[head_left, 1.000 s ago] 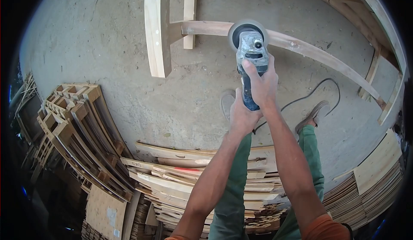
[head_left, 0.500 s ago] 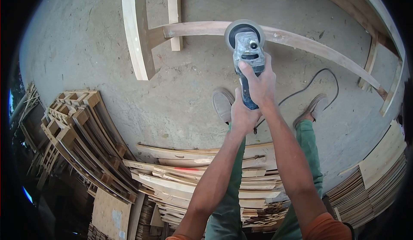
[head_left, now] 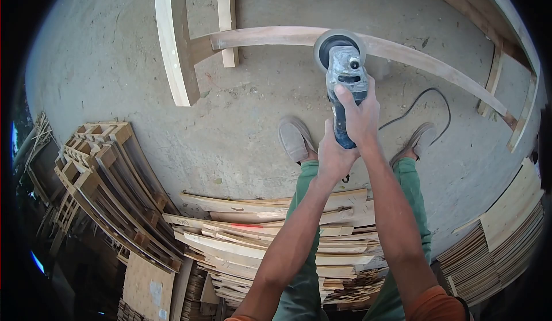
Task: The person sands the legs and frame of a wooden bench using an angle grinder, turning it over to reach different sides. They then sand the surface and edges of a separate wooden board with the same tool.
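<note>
Curved wooden rail point(head_left: 425, 60) as landmark: the rail is arching across the concrete floor point(head_left: 241, 131), and I am holding a dusty angle grinder point(head_left: 347, 82) at its near side, the round disc point(head_left: 339, 50) overlapping the rail from above; whether the disc is touching the wood, I cannot tell. My right hand point(head_left: 362, 111) is closing around the grinder's body just behind the head, the thumb lying along the top of the casing. My left hand point(head_left: 336, 155) is wrapping the rear end of the same tool, closed and sitting nearer to me than the right; its far fingers are being hidden by the handle and wrist. A dark cord point(head_left: 428, 91) is looping over the floor on the near side of the rail, right of the grinder. At the rail's left end, a thick pale beam point(head_left: 172, 45) is standing out beside a narrower board point(head_left: 227, 22), which is crossing the rail near that end. My two shoes point(head_left: 296, 139) are resting between the rail and a pile of loose planks point(head_left: 230, 246). Slatted wooden frames point(head_left: 109, 177) are leaning together left of that pile, well apart from the rail.
</note>
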`<state>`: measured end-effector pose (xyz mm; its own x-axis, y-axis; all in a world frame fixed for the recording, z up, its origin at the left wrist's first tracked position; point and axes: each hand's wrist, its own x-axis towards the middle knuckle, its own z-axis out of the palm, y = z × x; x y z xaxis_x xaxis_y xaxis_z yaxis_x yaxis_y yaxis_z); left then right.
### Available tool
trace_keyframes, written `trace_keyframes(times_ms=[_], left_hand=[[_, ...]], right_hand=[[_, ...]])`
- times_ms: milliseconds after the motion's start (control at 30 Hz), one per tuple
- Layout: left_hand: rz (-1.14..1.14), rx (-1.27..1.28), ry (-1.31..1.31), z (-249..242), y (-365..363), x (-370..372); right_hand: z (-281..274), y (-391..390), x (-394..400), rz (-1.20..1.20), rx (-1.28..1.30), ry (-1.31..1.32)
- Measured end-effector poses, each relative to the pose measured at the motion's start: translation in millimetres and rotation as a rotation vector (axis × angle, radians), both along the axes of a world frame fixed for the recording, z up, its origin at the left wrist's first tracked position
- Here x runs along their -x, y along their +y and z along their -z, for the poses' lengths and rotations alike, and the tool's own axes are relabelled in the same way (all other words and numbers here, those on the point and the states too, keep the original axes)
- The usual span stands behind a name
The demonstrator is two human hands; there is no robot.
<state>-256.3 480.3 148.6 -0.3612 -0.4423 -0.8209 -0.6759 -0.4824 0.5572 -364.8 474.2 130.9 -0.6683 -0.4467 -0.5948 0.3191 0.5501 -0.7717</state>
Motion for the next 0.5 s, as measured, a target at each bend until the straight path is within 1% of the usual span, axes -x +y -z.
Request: trace_keyframes(times_ms=[67,100,167,233,267,300,333,367,500], left_hand=[[-0.066,-0.028,-0.041,-6,-8,-3],[-0.053,-0.039,-0.041,0,-9,-5],[-0.198,0.11,0.083,13,-9,-6],[-0.134,0.166,0.048,8,-11,2],[-0.063,0.08,0.01,2,-7,7],[0.004,0.0,-0.018,0,-4,16],[0.022,0.05,0.009,1,8,25],[0.024,0.049,0.009,0,20,28],[0.096,-0.032,-0.018,4,41,36]], right_hand=[[4,-6,-6,-0.074,-0.007,-0.02],[10,-13,-12,-0.091,-0.029,0.038],[9,-25,-10,-0.162,-0.062,0.044],[5,-18,1,-0.091,-0.026,0.014],[2,-11,6,-0.037,0.001,-0.016],[3,-3,14,-0.035,0.01,-0.013],[4,10,24,-0.019,0.013,0.016],[3,23,29,0.002,0.013,0.038],[1,52,36,0.069,-0.028,0.065]])
